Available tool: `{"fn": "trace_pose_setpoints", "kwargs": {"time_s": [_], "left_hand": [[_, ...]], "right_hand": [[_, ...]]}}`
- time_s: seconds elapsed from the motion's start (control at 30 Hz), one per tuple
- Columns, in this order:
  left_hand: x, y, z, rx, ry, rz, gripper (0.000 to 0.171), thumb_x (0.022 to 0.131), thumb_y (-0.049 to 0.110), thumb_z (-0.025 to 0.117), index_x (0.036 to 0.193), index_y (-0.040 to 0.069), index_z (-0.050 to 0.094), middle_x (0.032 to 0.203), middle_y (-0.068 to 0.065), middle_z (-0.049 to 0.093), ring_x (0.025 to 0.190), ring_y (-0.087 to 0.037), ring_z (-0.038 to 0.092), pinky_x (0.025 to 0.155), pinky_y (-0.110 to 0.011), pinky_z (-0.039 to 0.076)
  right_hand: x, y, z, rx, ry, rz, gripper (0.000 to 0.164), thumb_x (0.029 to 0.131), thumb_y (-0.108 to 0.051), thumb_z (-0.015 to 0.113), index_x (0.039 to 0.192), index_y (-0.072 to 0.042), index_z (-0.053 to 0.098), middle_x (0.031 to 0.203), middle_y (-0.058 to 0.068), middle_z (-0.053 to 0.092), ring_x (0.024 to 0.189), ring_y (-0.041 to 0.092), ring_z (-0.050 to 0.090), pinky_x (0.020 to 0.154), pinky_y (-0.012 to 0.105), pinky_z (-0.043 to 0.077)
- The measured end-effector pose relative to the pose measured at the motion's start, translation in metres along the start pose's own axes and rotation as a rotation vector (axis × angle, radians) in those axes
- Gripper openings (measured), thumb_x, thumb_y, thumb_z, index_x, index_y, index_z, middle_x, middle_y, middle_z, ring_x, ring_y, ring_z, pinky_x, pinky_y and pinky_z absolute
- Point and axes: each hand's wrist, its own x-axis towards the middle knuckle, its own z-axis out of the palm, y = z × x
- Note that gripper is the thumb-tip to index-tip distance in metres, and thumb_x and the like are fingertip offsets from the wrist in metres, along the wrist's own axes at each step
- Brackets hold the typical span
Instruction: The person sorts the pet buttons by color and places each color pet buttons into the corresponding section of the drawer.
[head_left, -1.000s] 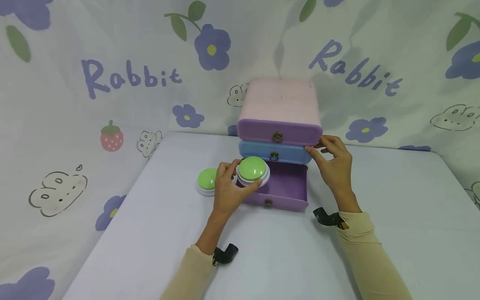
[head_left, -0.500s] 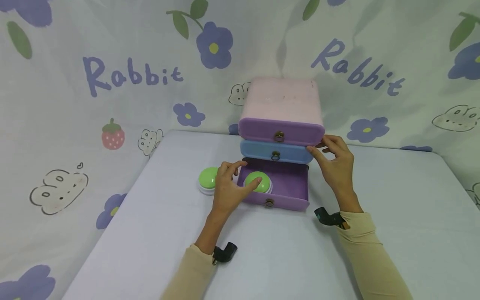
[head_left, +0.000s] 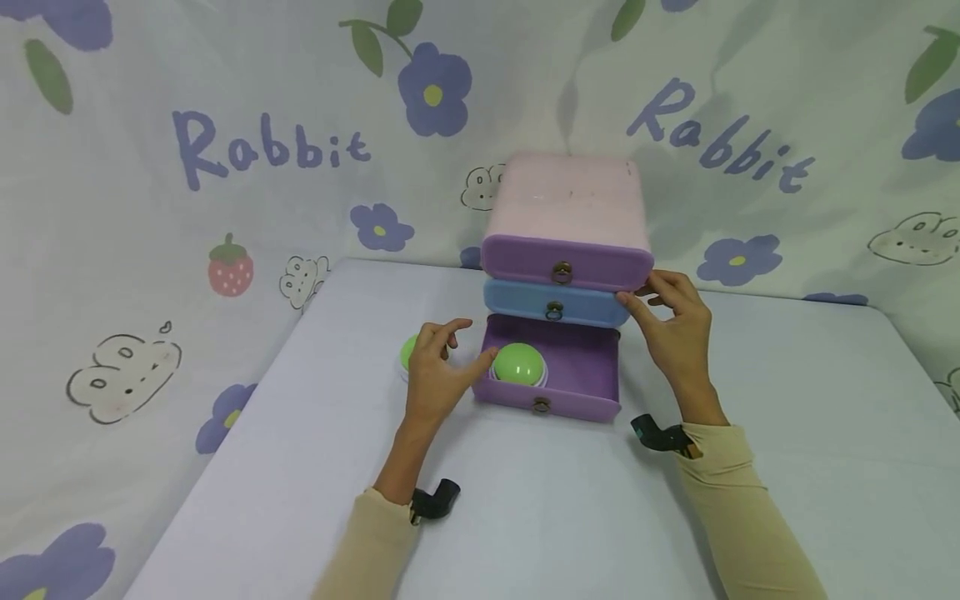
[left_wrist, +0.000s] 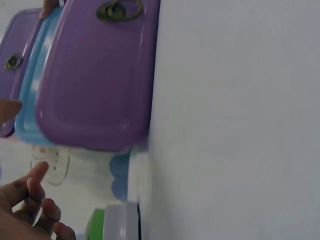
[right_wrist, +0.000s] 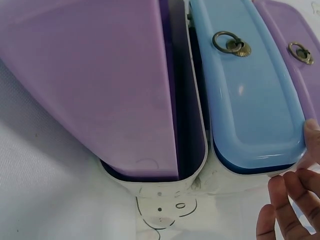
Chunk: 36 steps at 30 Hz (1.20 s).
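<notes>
A small drawer cabinet (head_left: 570,196) with a pink top stands at the back of the table. Its bottom purple drawer (head_left: 577,362) is pulled out, with a green-domed, white-based push button (head_left: 519,364) in its left part. Left of the drawer, my left hand (head_left: 435,379) hovers with thumb and fingers spread and nothing between them. Behind it, partly hidden, a second green-domed button (left_wrist: 119,222) sits on the table. My right hand (head_left: 678,333) grips the cabinet's right side, its thumb at the corner of the blue middle drawer (right_wrist: 255,100) and its fingers along the side.
The top purple drawer (head_left: 536,257) and the blue one are closed, each with a brass ring pull. A printed cloth (head_left: 285,75) hangs close behind the cabinet. White tabletop (head_left: 555,500) extends in front and to both sides.
The first green-domed button went down into the open drawer and was let go. My left hand then drew back to the left, over the second button. The right hand stayed in place.
</notes>
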Motion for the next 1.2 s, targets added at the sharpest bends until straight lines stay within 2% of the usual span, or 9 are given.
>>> {"fn": "trace_pose_setpoints", "kwargs": {"time_s": [0.13, 0.27, 0.47, 0.6, 0.77, 0.97, 1.2], "left_hand": [[0.001, -0.010, -0.015, 0.026, 0.032, -0.018, 0.047, 0.077, 0.029, 0.087, 0.118, 0.012, 0.071, 0.092, -0.007, 0.045, 0.081, -0.023, 0.041, 0.068, -0.032, 0.036], [-0.006, -0.023, -0.035, 0.057, 0.080, -0.048, 0.047, 0.076, 0.026, 0.088, 0.117, 0.010, 0.071, 0.093, -0.007, 0.046, 0.084, -0.024, 0.044, 0.070, -0.034, 0.040], [-0.012, -0.044, -0.054, 0.106, 0.141, -0.084, 0.052, 0.076, 0.023, 0.088, 0.119, 0.003, 0.070, 0.093, -0.009, 0.045, 0.083, -0.025, 0.041, 0.069, -0.034, 0.033], [-0.013, -0.054, -0.058, 0.116, 0.142, -0.157, 0.055, 0.076, 0.026, 0.089, 0.122, 0.003, 0.068, 0.094, -0.008, 0.043, 0.084, -0.024, 0.039, 0.070, -0.033, 0.032], [-0.014, -0.058, -0.058, 0.118, 0.099, -0.219, 0.061, 0.075, 0.028, 0.089, 0.126, 0.004, 0.066, 0.095, -0.007, 0.041, 0.087, -0.022, 0.038, 0.072, -0.034, 0.033], [-0.012, -0.058, -0.054, 0.109, 0.051, -0.230, 0.065, 0.074, 0.029, 0.090, 0.129, 0.004, 0.064, 0.098, -0.009, 0.041, 0.089, -0.021, 0.039, 0.076, -0.034, 0.034], [-0.014, -0.060, -0.055, 0.142, 0.013, -0.254, 0.073, 0.071, 0.030, 0.092, 0.132, 0.005, 0.061, 0.099, -0.011, 0.041, 0.093, -0.023, 0.039, 0.079, -0.035, 0.034]], "right_hand": [[0.000, -0.013, -0.002, 0.012, 0.005, 0.000, 0.041, 0.081, 0.009, 0.078, 0.120, 0.009, 0.067, 0.109, 0.022, 0.064, 0.098, 0.029, 0.060, 0.083, 0.023, 0.045], [0.002, -0.015, 0.000, 0.026, -0.011, -0.007, 0.040, 0.081, 0.008, 0.078, 0.120, 0.010, 0.067, 0.109, 0.023, 0.063, 0.098, 0.029, 0.060, 0.084, 0.025, 0.046], [0.004, -0.016, 0.000, 0.017, 0.006, -0.010, 0.039, 0.081, 0.009, 0.078, 0.119, 0.010, 0.068, 0.108, 0.023, 0.063, 0.097, 0.023, 0.061, 0.083, 0.023, 0.045], [0.002, -0.016, -0.001, 0.020, 0.002, -0.001, 0.040, 0.082, 0.008, 0.078, 0.120, 0.009, 0.068, 0.108, 0.022, 0.063, 0.097, 0.021, 0.060, 0.084, 0.022, 0.045], [0.000, -0.015, -0.002, 0.028, 0.006, -0.002, 0.040, 0.081, 0.010, 0.078, 0.120, 0.009, 0.067, 0.108, 0.022, 0.063, 0.096, 0.020, 0.061, 0.083, 0.023, 0.046], [0.000, -0.014, -0.002, 0.026, 0.012, 0.008, 0.041, 0.081, 0.010, 0.077, 0.121, 0.009, 0.067, 0.108, 0.023, 0.062, 0.097, 0.022, 0.060, 0.084, 0.022, 0.045], [-0.001, -0.016, 0.000, 0.032, 0.005, 0.008, 0.040, 0.082, 0.010, 0.077, 0.121, 0.010, 0.067, 0.109, 0.023, 0.062, 0.097, 0.019, 0.061, 0.083, 0.023, 0.046]]}}
